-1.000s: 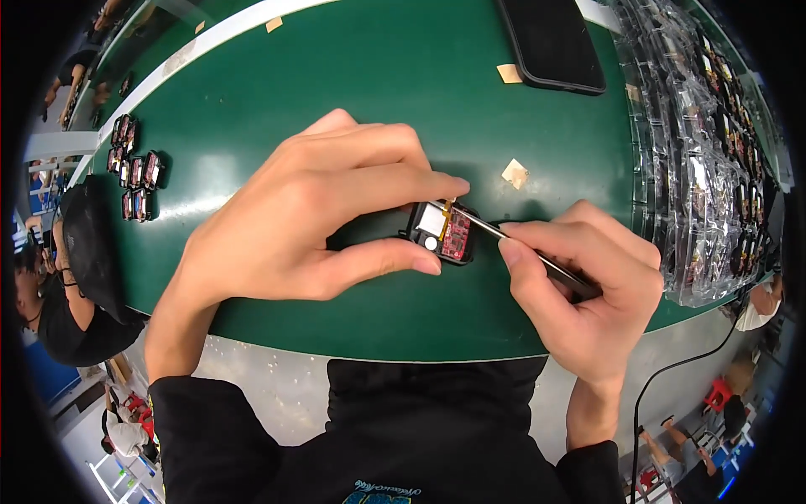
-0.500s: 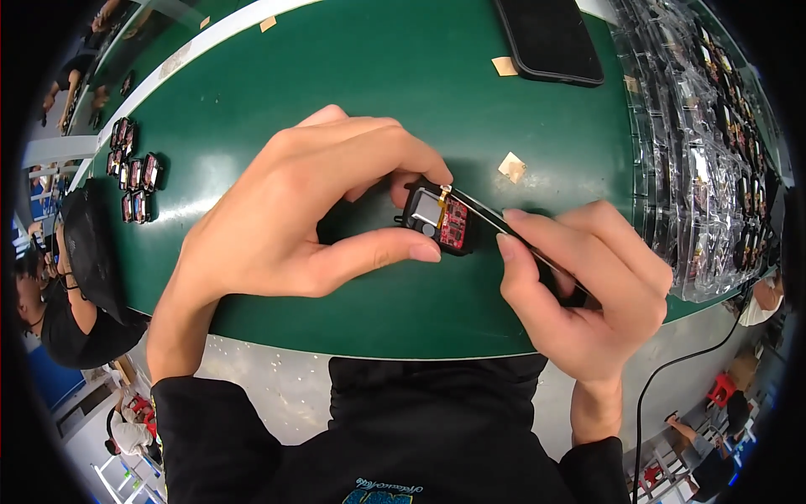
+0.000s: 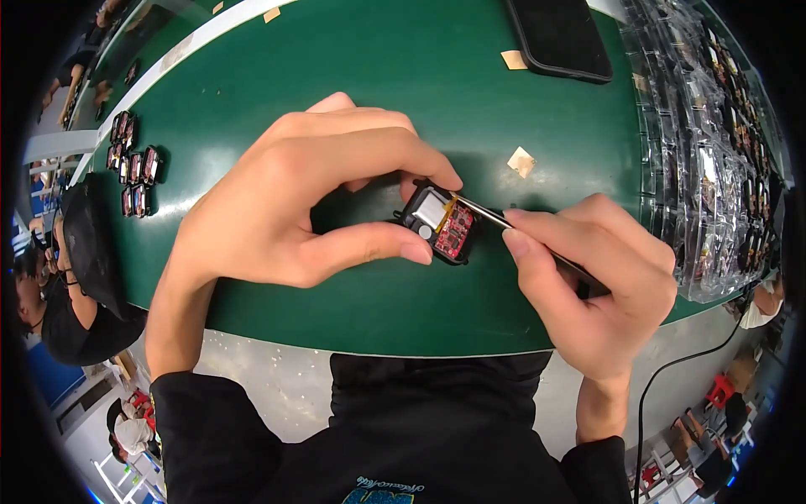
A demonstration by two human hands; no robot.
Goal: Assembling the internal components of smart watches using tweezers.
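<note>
Thumb and fingers of my left hand (image 3: 290,197) grip a small black electronic housing (image 3: 414,220) by its sides, above the green table. Its inside faces up, with a silver battery cell (image 3: 431,207), a red circuit board (image 3: 456,233) and a small grey disc (image 3: 425,232) beside the cell. A strip of amber tape (image 3: 446,216) runs between cell and board. My right hand (image 3: 604,286) pinches metal tweezers (image 3: 487,212). Their tips reach the housing's upper edge, near the tape and my left index fingertip; whether they grip something there is too small to tell.
Stacked clear plastic trays (image 3: 705,168) of similar units stand at the right. A black phone (image 3: 561,38) lies at the far right, with tan paper bits (image 3: 521,162) nearby. Several similar housings (image 3: 134,168) sit at the left. Other people (image 3: 71,307) are beyond the table.
The housing has turned slightly clockwise in my left hand. The tweezers' tips have shifted a little right and down, staying at its upper edge. The view has moved slightly.
</note>
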